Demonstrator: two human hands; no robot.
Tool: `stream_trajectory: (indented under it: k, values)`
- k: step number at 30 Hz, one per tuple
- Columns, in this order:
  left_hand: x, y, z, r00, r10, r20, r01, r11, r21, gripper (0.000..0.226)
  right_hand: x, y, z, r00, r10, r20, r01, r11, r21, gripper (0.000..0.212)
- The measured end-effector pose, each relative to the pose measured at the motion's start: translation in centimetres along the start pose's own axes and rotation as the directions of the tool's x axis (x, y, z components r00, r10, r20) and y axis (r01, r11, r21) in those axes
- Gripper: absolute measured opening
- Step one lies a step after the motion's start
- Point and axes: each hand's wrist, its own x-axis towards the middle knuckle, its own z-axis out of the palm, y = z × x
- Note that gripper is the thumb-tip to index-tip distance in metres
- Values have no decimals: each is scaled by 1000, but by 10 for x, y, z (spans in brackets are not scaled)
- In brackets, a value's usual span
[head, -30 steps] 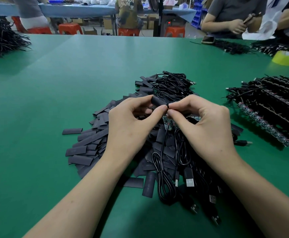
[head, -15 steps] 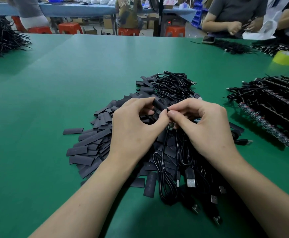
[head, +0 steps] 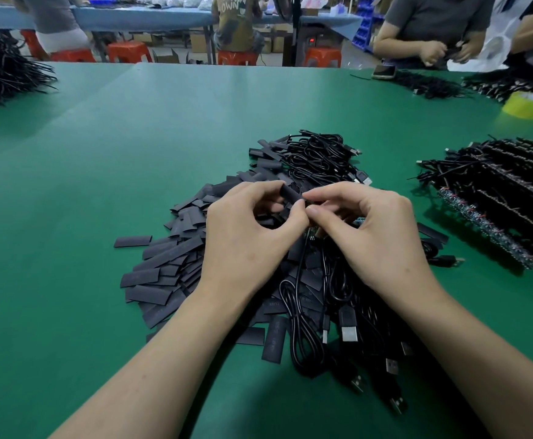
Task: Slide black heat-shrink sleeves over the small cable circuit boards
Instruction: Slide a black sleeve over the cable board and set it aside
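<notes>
Sleeve [head: 291, 193] between left-hand fingers [head: 293, 213]

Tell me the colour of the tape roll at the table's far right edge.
The tape roll is yellow, seen in the head view.

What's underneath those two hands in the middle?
A heap of flat black sleeves and coiled black cables lies under the left hand and right hand. A bit of circuit board peeks out between them. The hands cover the heap's middle, so the rest there cannot be seen.
</notes>
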Motion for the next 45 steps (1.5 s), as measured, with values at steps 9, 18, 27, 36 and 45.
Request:
stream_trajectory:
  k: [9,18,27,36,45]
  values:
    - [1,-5,0,999,45,17,-45,999,-18,33,0,1,0,1000,-15,4,15,1000,5,19]
    - [3,-7,3,997,-76,-15,73,987,-145,27,2,1,0,997,49,-53,-45,996,77,10]
    - [7,-12,1,999,-39,-21,37,994,-104,18,1,-1,-2,993,40,-112,-44,999,-32,7]
    - [6,-20,1,993,54,105,-65,993,102,13,75,-8,-41,970,-102,-222,12,928,-372,17]
    - [3,-17,3,975,18,221,-60,981,183,20,161,17,-7,979,98,180,19,832,-554,38]
